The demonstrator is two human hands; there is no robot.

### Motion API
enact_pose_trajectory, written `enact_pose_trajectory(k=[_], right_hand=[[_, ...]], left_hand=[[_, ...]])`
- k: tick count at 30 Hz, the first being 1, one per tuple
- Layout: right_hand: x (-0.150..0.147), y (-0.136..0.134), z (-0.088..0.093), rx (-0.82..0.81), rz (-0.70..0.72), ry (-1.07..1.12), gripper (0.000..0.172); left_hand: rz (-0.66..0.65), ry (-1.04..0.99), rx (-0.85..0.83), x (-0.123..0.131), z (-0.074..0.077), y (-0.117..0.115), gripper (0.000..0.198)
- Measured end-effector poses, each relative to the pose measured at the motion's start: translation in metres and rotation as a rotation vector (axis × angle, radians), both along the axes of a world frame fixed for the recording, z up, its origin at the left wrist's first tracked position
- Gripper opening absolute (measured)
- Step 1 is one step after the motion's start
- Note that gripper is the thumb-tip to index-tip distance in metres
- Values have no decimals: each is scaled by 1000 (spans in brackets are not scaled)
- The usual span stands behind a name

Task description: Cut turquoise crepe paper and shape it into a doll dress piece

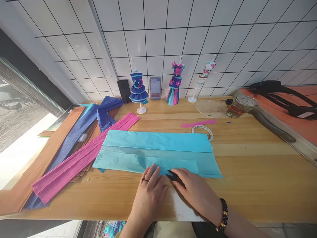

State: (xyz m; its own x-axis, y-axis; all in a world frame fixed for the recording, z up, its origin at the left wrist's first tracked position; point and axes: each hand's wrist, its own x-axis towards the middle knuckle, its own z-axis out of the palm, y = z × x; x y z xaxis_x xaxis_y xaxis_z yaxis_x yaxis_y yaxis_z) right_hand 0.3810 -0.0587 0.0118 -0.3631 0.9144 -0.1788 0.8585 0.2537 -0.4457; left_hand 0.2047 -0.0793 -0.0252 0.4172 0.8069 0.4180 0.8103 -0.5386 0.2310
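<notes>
A wide sheet of light-blue crepe paper [158, 140] lies flat and folded across the table in front of me. My left hand [151, 190] rests with fingers stretched out, its fingertips on the sheet's near edge. In my right hand [198, 191] is a pair of black scissors [174, 177], its two pointed blades slightly apart at that same edge, close to my left fingers. The scissors' handles are hidden in my palm. Beyond the sheet, a roll of white tape [209, 131] touches its far right edge, with a narrow pink strip [199, 123] behind it.
Pink [81, 158], blue and brown crepe strips overlap at the left. Along the tiled wall stand a blue doll dress [138, 87], two more dressed forms, a phone [124, 91] and a small framed screen [155, 88]. A glass jar [241, 106] and black strap [287, 99] are at right.
</notes>
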Motion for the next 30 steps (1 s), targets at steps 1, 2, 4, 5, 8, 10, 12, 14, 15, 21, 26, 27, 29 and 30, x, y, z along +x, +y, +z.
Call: enact_pose_trajectory(k=[1,2,4,5,8,10,12,14,15,21,26,27,29,30], right_hand=[[0,0,0,6,1,-8,30],[0,0,0,13,1,-13,30],[0,1,-1,15,-6,-23,30],[1,1,-1,13,-11,-27,30],[3,1,-1,6,-19,-33,29],[5,1,-1,7,-21,-31,30],[6,1,-1,5,-27,-31,30],[7,1,0,2,-31,-36,30],[7,0,1,1,-30,-39,30],[11,-2,2,21,-25,-32,29],[14,-3,1,14,-19,-43,29],[14,-2,2,8,-19,-45,29],[14,-2,3,-1,-18,-49,29],[14,-3,4,-3,-17,-52,29]], left_hand=[[-1,2,-3,0,0,0,20],[-2,5,-6,0,0,0,20],[-4,10,-7,0,0,0,20],[-4,10,-4,0,0,0,20],[-6,7,1,0,0,0,19],[-6,3,4,1,0,0,19],[-6,4,6,0,0,0,19],[-6,10,6,0,0,0,19],[-5,14,3,0,0,0,19],[-2,31,-24,1,0,0,19],[3,31,-33,0,0,-1,19],[3,29,-33,0,1,-1,19],[-1,23,-27,0,2,-1,18],[-2,21,-22,0,2,0,18]])
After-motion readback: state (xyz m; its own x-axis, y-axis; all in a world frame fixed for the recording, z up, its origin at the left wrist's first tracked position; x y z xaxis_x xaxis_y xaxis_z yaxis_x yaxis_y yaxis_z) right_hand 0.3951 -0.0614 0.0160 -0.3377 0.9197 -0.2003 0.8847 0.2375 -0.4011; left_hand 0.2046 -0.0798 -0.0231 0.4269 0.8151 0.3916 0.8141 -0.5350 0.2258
